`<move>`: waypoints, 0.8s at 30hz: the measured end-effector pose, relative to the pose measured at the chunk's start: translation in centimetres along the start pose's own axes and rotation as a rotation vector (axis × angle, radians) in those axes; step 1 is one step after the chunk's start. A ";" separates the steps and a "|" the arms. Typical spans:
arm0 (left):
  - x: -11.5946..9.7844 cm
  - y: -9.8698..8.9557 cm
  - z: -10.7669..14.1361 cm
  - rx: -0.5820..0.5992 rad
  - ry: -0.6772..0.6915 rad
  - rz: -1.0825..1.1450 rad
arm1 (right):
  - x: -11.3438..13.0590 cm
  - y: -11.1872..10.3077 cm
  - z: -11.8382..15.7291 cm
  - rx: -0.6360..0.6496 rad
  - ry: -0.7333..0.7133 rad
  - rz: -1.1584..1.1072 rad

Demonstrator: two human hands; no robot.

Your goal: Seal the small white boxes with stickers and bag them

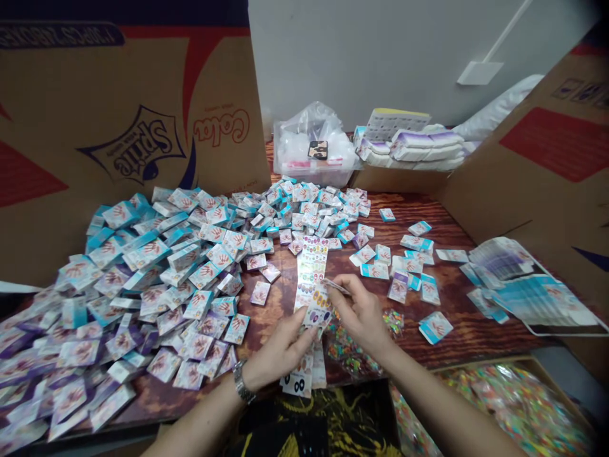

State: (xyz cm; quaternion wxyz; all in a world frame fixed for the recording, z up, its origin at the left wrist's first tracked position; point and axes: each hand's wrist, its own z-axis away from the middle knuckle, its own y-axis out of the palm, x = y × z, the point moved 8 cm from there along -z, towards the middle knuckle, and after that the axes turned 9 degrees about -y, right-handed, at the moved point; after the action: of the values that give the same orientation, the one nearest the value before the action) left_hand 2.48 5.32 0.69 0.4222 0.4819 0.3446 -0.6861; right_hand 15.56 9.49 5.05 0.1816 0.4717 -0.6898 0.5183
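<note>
sticker strip (310,279), long axis pointing forward, gripped by left hand (280,352), right hand (361,317) pinching thin tool (337,286)

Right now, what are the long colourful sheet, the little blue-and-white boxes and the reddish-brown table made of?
The long colourful printed sheet looks like thin glossy paper or plastic, hard to tell. The little blue-and-white boxes seem thin card, with crisp folds. The reddish-brown table looks like varnished wood, with dark grain under a shine.

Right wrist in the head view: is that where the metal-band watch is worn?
No, the metal-band watch is on the wrist of the left hand, while the wrist of the right hand looks bare.
</note>
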 end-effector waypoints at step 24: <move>3.5 0.5 -1.6 -0.158 -0.132 0.267 | -1.2 2.0 3.7 0.246 0.015 0.003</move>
State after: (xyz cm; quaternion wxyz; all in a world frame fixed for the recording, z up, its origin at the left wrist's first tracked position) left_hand 2.91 5.66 -3.14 0.5678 0.4427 0.3022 -0.6247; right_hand 15.38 6.79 1.62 0.1269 0.4857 -0.6204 0.6026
